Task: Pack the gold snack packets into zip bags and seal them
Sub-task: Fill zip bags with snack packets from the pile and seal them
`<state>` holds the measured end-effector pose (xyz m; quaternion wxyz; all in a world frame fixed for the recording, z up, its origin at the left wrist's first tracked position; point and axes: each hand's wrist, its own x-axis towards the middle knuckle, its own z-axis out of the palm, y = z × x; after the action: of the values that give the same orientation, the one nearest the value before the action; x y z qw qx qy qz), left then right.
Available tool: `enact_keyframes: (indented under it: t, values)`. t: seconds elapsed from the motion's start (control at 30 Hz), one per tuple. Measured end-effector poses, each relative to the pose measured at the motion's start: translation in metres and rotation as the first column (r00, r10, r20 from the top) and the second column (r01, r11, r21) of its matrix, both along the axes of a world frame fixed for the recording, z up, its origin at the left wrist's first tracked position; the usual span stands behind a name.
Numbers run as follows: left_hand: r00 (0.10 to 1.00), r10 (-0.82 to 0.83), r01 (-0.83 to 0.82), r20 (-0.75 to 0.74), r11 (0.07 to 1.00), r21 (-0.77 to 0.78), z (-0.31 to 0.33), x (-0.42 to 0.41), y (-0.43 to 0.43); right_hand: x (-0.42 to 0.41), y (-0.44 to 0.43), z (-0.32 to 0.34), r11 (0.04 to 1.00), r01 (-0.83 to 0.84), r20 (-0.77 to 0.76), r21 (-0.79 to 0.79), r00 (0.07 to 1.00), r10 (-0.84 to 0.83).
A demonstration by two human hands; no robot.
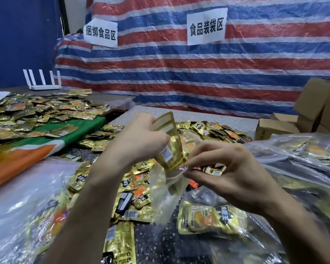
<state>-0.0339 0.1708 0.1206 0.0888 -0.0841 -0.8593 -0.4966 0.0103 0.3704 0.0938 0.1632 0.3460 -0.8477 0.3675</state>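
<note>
My left hand grips a small stack of gold snack packets at its upper end. The stack's lower end dips into the mouth of a clear zip bag. My right hand pinches the rim of that bag between thumb and fingers, holding it apart from the table. The bag hangs down between my forearms, and I cannot tell what is inside it. Loose gold packets lie heaped on the speckled table under both hands.
Filled clear bags pile up at the right, more lie at the near left. A second heap of gold packets covers a green and orange cloth at the left. Cardboard boxes stand at the far right, a white router at the back left.
</note>
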Motion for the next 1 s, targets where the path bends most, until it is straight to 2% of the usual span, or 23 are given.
enact_keyframes:
  t: [0.1, 0.23, 0.3, 0.43, 0.53, 0.6, 0.63, 0.67, 0.73, 0.8, 0.87, 0.93, 1.0]
  values:
    - [0.995, -0.094, 0.093, 0.018, 0.995, 0.017, -0.007, -0.005, 0.007, 0.000, 0.001, 0.001, 1.000, 0.019, -0.023, -0.007, 1.000, -0.019]
    - [0.982, -0.053, 0.031, -0.180, 0.992, -0.119, -0.011, -0.011, 0.019, -0.001, 0.004, 0.003, 0.996, 0.076, -0.064, -0.044, 0.995, -0.078]
    - [0.975, -0.073, 0.048, -0.211, 0.991, -0.122, -0.013, -0.013, 0.023, -0.001, 0.007, 0.003, 0.992, 0.103, -0.058, -0.078, 0.992, -0.108]
    - [0.971, -0.115, 0.129, -0.211, 0.990, 0.053, -0.015, -0.020, 0.014, -0.004, 0.009, 0.003, 0.984, 0.158, 0.002, -0.083, 0.987, -0.159]
    - [0.975, -0.062, 0.129, -0.212, 0.940, 0.316, -0.015, -0.031, 0.007, -0.006, 0.012, 0.005, 0.978, 0.184, 0.016, -0.103, 0.983, -0.183]
    - [0.985, 0.031, 0.056, -0.172, 0.877, 0.476, -0.022, -0.045, 0.007, -0.006, 0.014, 0.007, 0.974, 0.193, 0.018, -0.118, 0.981, -0.192]
    - [0.981, 0.102, -0.014, -0.163, 0.885, 0.465, -0.028, -0.055, 0.007, -0.006, 0.016, 0.008, 0.974, 0.191, 0.027, -0.123, 0.982, -0.190]
    - [0.972, 0.162, -0.084, -0.170, 0.916, 0.393, -0.036, -0.065, 0.008, -0.006, 0.017, 0.008, 0.974, 0.188, 0.039, -0.126, 0.982, -0.185]
    - [0.967, 0.207, -0.185, -0.152, 0.972, 0.145, -0.060, -0.084, 0.011, -0.007, 0.019, 0.008, 0.974, 0.184, 0.052, -0.130, 0.982, -0.179]
    - [0.984, 0.177, -0.177, -0.001, 0.984, -0.001, -0.094, -0.097, 0.018, -0.007, 0.019, 0.008, 0.976, 0.181, 0.053, -0.125, 0.983, -0.175]
    - [0.970, 0.135, -0.133, 0.204, 0.991, -0.026, -0.129, -0.099, 0.027, -0.005, 0.017, 0.007, 0.978, 0.173, 0.052, -0.114, 0.984, -0.168]
    - [0.954, 0.159, -0.075, 0.253, 0.947, -0.313, -0.156, -0.099, 0.035, -0.003, 0.016, 0.007, 0.981, 0.164, 0.052, -0.105, 0.986, -0.159]
    - [0.957, 0.229, -0.108, 0.180, 0.853, -0.511, -0.166, -0.102, 0.036, -0.003, 0.016, 0.008, 0.982, 0.158, 0.052, -0.101, 0.987, -0.153]
